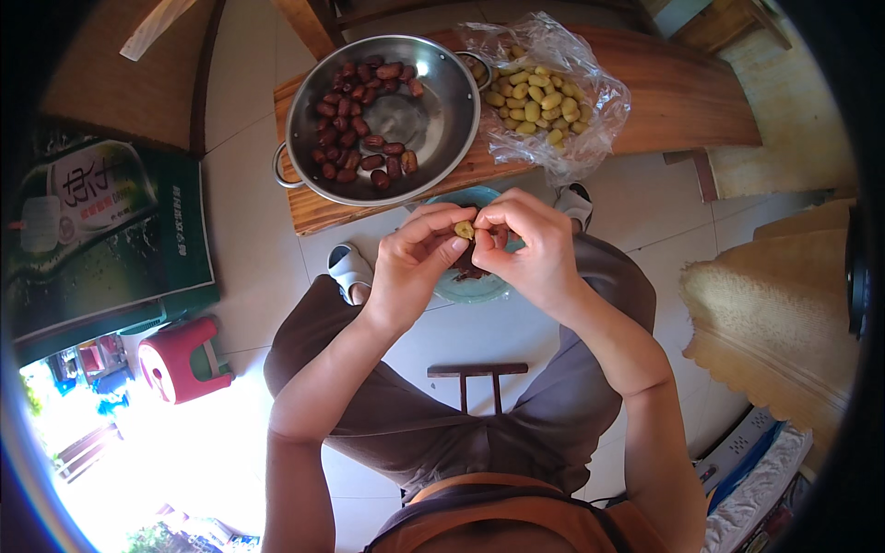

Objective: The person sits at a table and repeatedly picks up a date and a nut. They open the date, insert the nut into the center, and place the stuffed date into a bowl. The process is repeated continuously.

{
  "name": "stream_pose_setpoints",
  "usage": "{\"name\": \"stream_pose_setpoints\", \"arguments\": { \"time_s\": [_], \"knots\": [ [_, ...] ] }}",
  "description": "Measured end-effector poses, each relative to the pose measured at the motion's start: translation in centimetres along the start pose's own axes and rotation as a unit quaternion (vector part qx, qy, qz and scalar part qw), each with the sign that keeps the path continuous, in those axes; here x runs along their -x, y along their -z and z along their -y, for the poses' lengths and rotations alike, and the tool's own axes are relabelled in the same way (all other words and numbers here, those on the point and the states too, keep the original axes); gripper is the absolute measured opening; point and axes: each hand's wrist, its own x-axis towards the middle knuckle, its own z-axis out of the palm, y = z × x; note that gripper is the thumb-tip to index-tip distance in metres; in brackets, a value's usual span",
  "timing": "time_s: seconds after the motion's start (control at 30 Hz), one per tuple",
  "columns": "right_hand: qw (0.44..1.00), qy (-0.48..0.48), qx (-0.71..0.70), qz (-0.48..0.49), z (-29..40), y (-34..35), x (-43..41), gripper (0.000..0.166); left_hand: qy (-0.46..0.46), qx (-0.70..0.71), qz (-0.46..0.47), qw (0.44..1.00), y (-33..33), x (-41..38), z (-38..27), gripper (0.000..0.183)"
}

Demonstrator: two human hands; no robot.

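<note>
My left hand [422, 256] pinches a small yellow-green fruit [464, 229] between its fingertips. Close beside it, my right hand [522, 242] has its thumb and fingers brought together at the fruit's right edge; whether something thin lies between them is too small to tell. Below both hands is a pale teal bowl [477, 296] with dark reddish pieces in it, partly hidden by the hands. A two-handled steel pan [435, 166] holds many dark red dates [373, 140]. To its right, a clear plastic bag [588, 148] lies open around yellow-green fruits [532, 110].
The pan and bag rest on a wooden bench [677, 97] in front of my knees. A red and white plastic stool [180, 359] stands on the tiled floor at left, near a large green printed box [110, 228]. A yellowish cloth [767, 325] hangs at right.
</note>
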Motion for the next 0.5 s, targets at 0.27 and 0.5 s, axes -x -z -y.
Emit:
{"name": "stream_pose_setpoints", "arguments": {
  "time_s": [0.27, 0.5],
  "knots": [
    [0.987, -0.094, -0.131, 0.007, -0.5, 0.7, -0.2, 0.014, 0.044, 0.145, 0.049, 0.987, 0.3, -0.1, 0.1, 0.031],
    [0.998, -0.014, -0.063, 0.023, -0.2, 0.6, -0.5, 0.014, 0.048, 0.167, 0.049, 0.984, 0.3, -0.2, -0.3, 0.029]
  ]
}}
